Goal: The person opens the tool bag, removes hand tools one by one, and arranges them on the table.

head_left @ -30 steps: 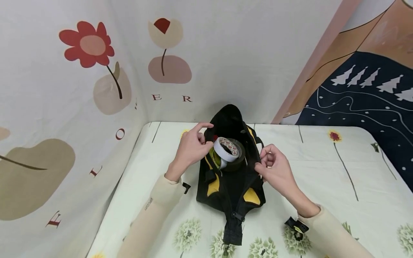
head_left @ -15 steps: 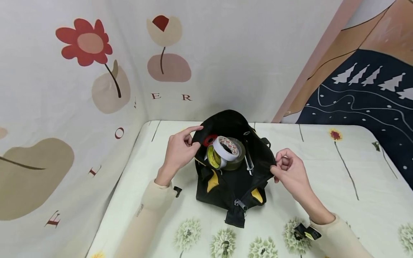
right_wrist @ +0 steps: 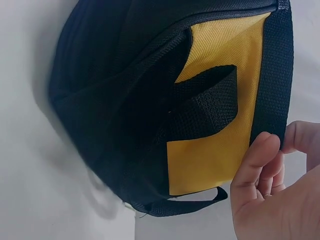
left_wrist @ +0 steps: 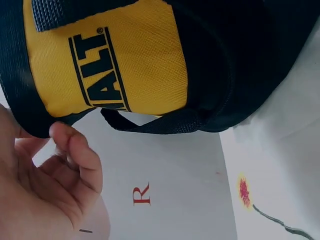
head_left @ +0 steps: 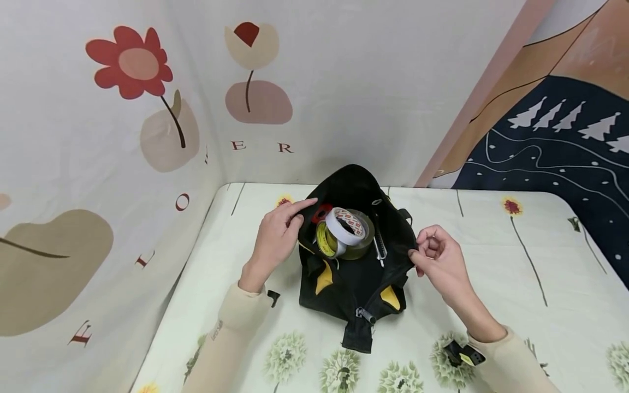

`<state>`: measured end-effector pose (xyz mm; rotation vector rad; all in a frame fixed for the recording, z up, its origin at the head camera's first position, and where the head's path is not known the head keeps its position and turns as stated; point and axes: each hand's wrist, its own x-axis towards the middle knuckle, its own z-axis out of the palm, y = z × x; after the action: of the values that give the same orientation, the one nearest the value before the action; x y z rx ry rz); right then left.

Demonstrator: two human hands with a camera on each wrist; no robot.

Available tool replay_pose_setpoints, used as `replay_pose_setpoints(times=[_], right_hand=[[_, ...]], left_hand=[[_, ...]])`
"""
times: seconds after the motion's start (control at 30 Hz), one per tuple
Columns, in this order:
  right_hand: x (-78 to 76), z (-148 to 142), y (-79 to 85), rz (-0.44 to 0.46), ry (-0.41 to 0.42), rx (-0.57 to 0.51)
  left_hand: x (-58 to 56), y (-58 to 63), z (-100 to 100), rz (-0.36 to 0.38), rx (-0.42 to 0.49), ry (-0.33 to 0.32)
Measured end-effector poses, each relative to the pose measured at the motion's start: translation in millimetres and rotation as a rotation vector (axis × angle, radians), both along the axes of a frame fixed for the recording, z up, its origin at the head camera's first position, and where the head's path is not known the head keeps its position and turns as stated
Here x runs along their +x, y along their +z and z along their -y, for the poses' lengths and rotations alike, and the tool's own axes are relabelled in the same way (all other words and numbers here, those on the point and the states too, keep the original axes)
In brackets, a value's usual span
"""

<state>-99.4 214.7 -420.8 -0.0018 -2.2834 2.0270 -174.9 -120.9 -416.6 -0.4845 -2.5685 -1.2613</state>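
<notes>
A black and yellow fabric tool bag (head_left: 314,297) stands on the table with its mouth spread wide. My left hand (head_left: 274,236) pinches the left rim, index finger stretched along the edge. On the opposite side, the right hand (head_left: 442,263) pinches the rim between thumb and fingers. Inside lie a white tape roll (head_left: 339,233), a yellow tape roll (head_left: 322,240), a wider brownish tape roll (head_left: 362,248), a red item (head_left: 321,212) and a utility knife (head_left: 380,250). The left wrist view shows the yellow side panel (left_wrist: 145,60) with black lettering; webbing loops (right_wrist: 210,112) show in the right wrist view.
A pale floral cloth (head_left: 491,262) covers the table. Behind it hangs a white printed curtain (head_left: 344,82), close to the bag's back. A zipper slider (head_left: 365,315) and a black end flap (head_left: 357,337) lie at the bag's front.
Both hands have moved apart, pulling the bag's mouth wider, so the red item and utility knife now show clearly. In the last half second the hands have shifted only slightly inward.
</notes>
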Motion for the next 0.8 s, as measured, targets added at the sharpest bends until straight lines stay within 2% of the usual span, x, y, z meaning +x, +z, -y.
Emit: replay_pose_setpoints(times=[0.2,0.33,0.53,0.63,0.8], right_hand=[[-0.9,2.9,2.6,-0.022,-0.024,0.038],[-2.0,6.0,4.6,-0.023,-0.04,0.052],[-1.8,9.2,4.1,-0.05,-0.052,0.043],[-1.3,9.5,2.8,-0.073,-0.05,0.033],[-1.8,9.6,4.0,-0.125,-0.06,0.039]], left_hand=[[2.3,2.8,-3.7,-0.008,-0.074,-0.041],[5.4,7.2,1.4,0.045,-0.123,-0.109],[6.2,6.8,11.8,0.148,-0.104,-0.216],[5.5,6.3,12.2,0.179,-0.093,-0.23],[4.8,5.7,10.1,0.181,-0.086,-0.226]])
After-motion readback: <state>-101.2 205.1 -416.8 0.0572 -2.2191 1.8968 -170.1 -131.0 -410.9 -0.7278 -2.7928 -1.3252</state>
